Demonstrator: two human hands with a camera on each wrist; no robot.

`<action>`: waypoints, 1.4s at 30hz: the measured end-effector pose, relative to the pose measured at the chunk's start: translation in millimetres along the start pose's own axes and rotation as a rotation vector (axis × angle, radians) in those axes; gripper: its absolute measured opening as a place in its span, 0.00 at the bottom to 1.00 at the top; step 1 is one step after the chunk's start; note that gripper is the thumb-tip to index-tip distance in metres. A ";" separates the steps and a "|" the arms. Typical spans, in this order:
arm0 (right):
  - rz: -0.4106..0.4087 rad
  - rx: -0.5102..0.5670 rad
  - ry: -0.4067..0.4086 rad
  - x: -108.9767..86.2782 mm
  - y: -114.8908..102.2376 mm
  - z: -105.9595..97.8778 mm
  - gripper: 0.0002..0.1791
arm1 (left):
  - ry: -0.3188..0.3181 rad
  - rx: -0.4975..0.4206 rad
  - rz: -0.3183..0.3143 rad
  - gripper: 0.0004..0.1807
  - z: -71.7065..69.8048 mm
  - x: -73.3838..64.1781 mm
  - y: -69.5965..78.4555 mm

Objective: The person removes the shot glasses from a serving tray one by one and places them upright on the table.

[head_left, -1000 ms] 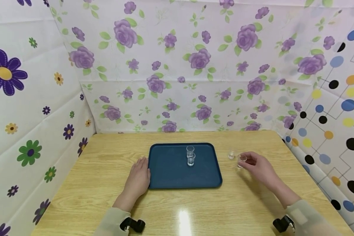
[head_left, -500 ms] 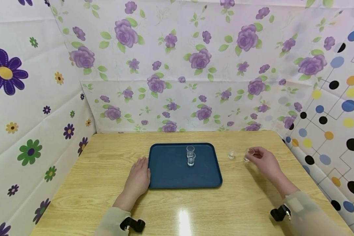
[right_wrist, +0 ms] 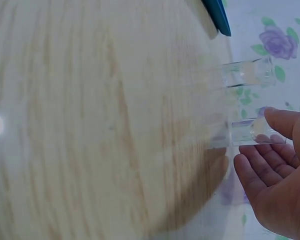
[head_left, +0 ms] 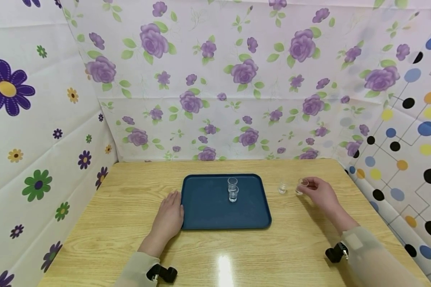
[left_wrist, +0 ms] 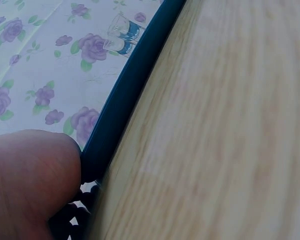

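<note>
left hand (head_left: 167, 217): palm down, left fingers (head_left: 171, 199) straight, close together, pointing forward | left forearm (head_left: 138, 268): slants in from lower left | right hand (head_left: 322, 195): right thumb (right_wrist: 285, 121) set opposite bent right fingers (right_wrist: 264, 167) in a pinch | right forearm (head_left: 373, 251): reaches in from lower right, angled inward | hands: well apart

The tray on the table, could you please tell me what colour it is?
The tray is dark blue; it shows best in the head view.
</note>
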State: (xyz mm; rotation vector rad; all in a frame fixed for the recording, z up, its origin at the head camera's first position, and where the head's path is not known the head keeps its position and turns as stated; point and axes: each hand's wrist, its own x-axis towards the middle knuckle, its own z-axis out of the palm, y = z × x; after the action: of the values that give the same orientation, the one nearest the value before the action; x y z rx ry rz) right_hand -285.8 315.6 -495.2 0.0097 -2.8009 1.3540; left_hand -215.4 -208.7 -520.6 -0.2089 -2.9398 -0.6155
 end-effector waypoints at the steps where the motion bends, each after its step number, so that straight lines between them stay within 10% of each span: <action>1: 0.001 0.004 0.000 0.1 0.4 0.4 0.35 | 0.000 0.001 0.001 0.28 0.3 0.1 -0.2; 21: -0.036 -0.006 -0.020 -0.6 2.2 0.5 0.42 | 0.020 -0.010 0.012 0.28 1.0 -0.2 -0.2; 42: -0.181 -0.071 0.068 -15.9 -70.2 13.3 0.50 | 0.017 0.001 0.025 0.27 -1.0 0.0 0.9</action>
State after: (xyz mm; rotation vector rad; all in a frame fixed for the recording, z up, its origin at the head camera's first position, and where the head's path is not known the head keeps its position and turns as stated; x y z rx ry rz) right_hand -268.8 261.5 -448.9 0.2062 -2.7136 1.1923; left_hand -215.1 -208.3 -519.3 -0.2389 -2.9166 -0.6095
